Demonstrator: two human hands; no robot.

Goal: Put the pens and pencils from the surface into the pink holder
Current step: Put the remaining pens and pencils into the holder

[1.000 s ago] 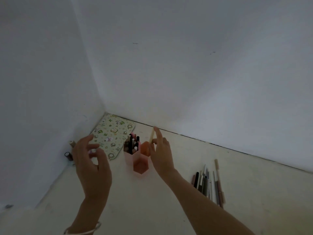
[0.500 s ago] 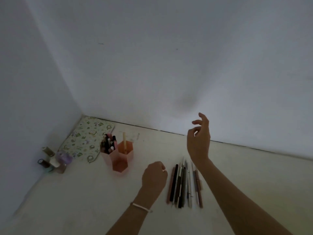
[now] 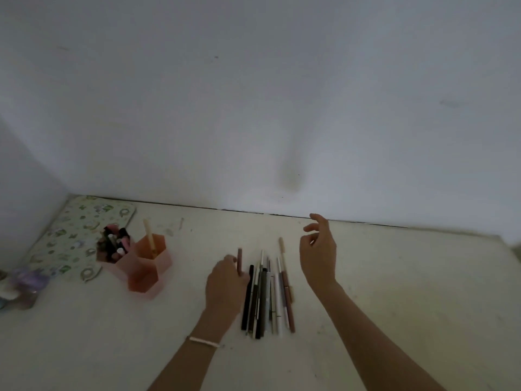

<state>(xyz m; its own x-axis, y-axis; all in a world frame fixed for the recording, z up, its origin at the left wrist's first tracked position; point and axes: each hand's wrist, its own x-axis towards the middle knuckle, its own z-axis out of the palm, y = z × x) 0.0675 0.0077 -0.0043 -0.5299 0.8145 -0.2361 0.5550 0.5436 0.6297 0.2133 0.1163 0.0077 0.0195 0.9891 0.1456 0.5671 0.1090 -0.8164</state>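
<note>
The pink holder (image 3: 142, 268), made of joined hexagonal cups, stands at the left; one cup holds several dark pens, another a single cream pencil (image 3: 149, 235). A row of several pens and pencils (image 3: 267, 294) lies on the pale surface in the middle. My left hand (image 3: 225, 283) is at the row's left edge, its fingers closed on a brown pencil (image 3: 239, 259) whose tip sticks up past them. My right hand (image 3: 318, 255) hovers to the right of the row, fingers apart and curled, holding nothing.
A flat floral-patterned case (image 3: 76, 238) lies in the back left corner behind the holder. Small bottles (image 3: 19, 286) stand at the far left edge. White walls close off the back and left side.
My left hand moved right from the holder to the row and took hold of the brown pencil. My right hand let go of the cream pencil, now in the holder, and came right, lowering.
</note>
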